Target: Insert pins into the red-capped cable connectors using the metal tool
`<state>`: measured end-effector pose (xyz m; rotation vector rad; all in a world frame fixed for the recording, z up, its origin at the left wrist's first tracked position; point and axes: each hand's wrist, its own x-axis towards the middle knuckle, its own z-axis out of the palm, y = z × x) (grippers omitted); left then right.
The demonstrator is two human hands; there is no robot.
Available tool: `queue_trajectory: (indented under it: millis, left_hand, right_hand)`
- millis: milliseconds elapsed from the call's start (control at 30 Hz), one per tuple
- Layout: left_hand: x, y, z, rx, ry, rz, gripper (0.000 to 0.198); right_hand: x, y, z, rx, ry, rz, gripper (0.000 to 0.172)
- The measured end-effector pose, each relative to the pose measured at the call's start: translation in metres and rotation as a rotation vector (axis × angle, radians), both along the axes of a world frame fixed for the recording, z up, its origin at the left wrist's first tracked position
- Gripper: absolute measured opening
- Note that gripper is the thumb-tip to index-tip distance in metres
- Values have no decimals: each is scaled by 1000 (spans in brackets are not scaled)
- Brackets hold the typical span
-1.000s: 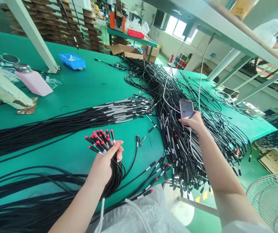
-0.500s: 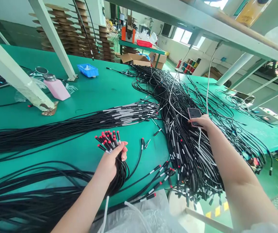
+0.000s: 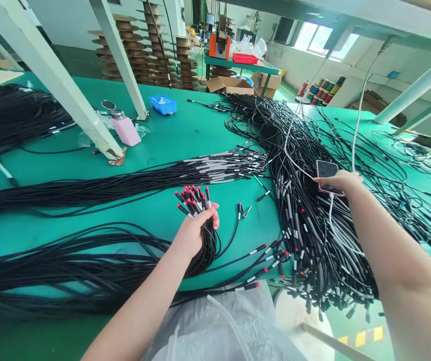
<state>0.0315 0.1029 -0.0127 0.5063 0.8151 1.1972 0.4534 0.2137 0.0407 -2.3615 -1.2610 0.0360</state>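
My left hand (image 3: 196,230) is wrapped round a bundle of black cables (image 3: 209,245), whose red-capped ends (image 3: 194,198) fan out above the fingers. Over to the right, my right hand (image 3: 341,181) grips a phone (image 3: 327,173) by its lower part, thumb across the screen. A white charging cord (image 3: 331,210) runs from the phone's lower edge. Under the phone lies a large heap of black cables (image 3: 305,235). One loose red-tipped cable end (image 3: 239,210) and a small metal clip (image 3: 247,212) lie just right of my left hand.
A row of cables with grey sleeves (image 3: 215,168) crosses the green table (image 3: 185,135). Farther back are a pink bottle (image 3: 126,129), a blue tray (image 3: 163,105) and white shelf posts (image 3: 119,60). More black cables (image 3: 68,281) spread at the lower left.
The view has swung left, so everything sits farther right in the picture. Both hands keep their holds, the left on the cable bundle and the right on the phone.
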Motion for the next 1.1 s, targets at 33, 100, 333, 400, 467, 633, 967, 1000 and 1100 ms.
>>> queue_trajectory:
  millis: [33, 100, 333, 400, 467, 633, 967, 1000, 1100]
  left_hand:
    - [-1, -1, 1, 11, -4, 6, 32]
    - [-2, -3, 2, 25, -16, 12, 29]
    - [0, -6, 0, -8, -65, 41, 27]
    - [1, -7, -1, -18, -66, 50, 29]
    - [1, -9, -1, -24, -65, 48, 30]
    - [-1, -14, 3, -34, -68, 53, 32]
    - [2, -13, 5, 0, -82, -31, 28]
    - [2, -13, 6, 3, -87, -49, 28]
    - [2, -13, 8, 13, -90, -98, 31]
  right_hand:
    - [-9, -4, 3, -22, -28, -30, 39]
    - [-33, -13, 9, -56, -76, -51, 44]
    - [-150, -69, -6, -175, -20, 448, 17]
    - [-181, -80, -24, -242, 25, 566, 19]
    - [-201, -84, -42, -300, 60, 634, 29]
    - [-204, -78, -65, -379, 135, 715, 19]
    - [-194, -83, -63, -241, 291, 626, 29]
    - [-200, -81, -64, -220, 284, 615, 32]
    - [-218, -75, -68, -189, 274, 603, 39]
